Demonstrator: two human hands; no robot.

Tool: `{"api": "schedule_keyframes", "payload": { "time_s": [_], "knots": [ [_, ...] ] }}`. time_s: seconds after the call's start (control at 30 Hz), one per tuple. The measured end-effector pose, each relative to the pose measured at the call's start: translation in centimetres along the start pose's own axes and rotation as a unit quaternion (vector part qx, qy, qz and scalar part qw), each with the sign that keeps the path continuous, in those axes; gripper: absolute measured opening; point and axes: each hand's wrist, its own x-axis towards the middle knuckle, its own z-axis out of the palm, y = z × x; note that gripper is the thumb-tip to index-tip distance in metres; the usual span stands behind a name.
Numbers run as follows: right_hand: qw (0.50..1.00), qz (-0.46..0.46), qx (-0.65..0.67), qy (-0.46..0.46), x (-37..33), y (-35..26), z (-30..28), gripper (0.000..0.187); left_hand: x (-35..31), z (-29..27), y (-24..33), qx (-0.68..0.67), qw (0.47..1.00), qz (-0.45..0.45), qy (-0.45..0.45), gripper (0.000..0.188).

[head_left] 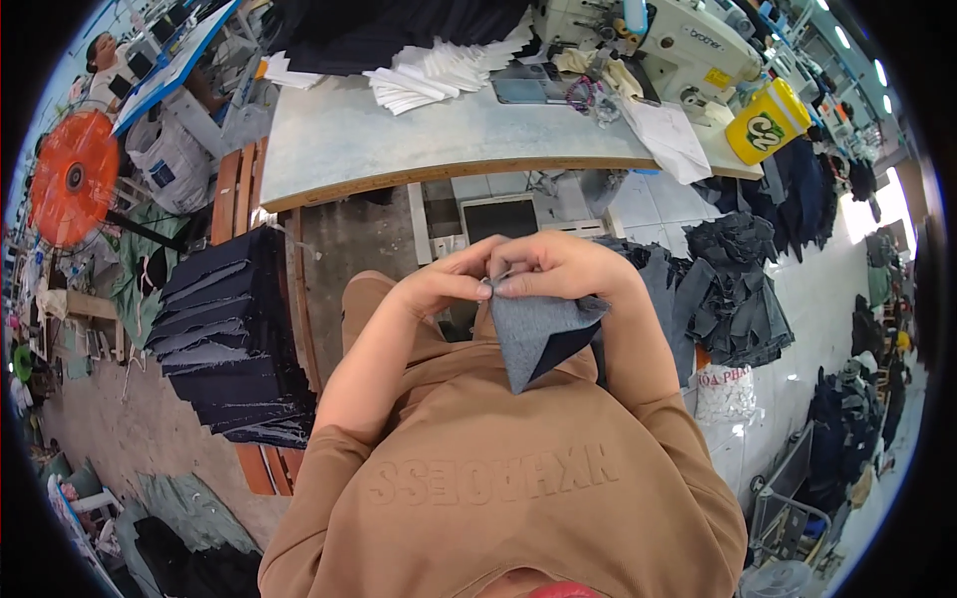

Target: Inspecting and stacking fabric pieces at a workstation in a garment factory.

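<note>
A piece of denim point(533, 329), grey-blue on one face and dark navy on the other, hangs from my fingers over my lap. My left hand point(449, 279) pinches its upper left corner between thumb and fingers. Right beside it, my right hand point(558, 267) is closed on the top edge, thumb in front and fingers curled behind. The two hands meet at that corner. Below them the cloth comes down to a point, with one side folded to show the navy face. Whatever lies behind the fingers is hidden.
Ahead stands a table point(329, 149) with white pieces point(429, 78), dark cloth point(399, 30), a phone point(526, 90), a sewing machine point(698, 50) and a yellow cup point(768, 122). Denim piles flank me, left point(234, 329) and right point(738, 289). An orange fan point(75, 177) stands far left; a person point(105, 70) sits beyond.
</note>
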Motion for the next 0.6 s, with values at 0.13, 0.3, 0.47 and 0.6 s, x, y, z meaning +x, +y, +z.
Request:
{"api": "schedule_keyframes", "payload": {
  "time_s": [0.13, 0.3, 0.47, 0.6],
  "knots": [
    [0.999, -0.006, -0.025, 0.035, -1.0, -0.7, -0.9, 0.023, 0.1, 1.8, 0.6, 0.069, 0.993, -0.097, -0.027, 0.055],
    [0.997, -0.051, 0.047, 0.026, -2.1, 0.3, -1.0, 0.028, -0.9, 1.4, 2.1, 0.071, 0.993, 0.035, 0.083, 0.044],
    [0.976, 0.036, 0.213, 0.011, -2.5, 2.0, -0.7, 0.029, -2.4, -0.4, 3.0, 0.133, 0.989, -0.066, -0.004, 0.034],
    [0.977, -0.001, 0.214, -0.005, -2.3, 2.7, 0.5, 0.027, -2.9, -1.3, 5.3, 0.183, 0.98, -0.073, 0.028, 0.022]
  ]
}}
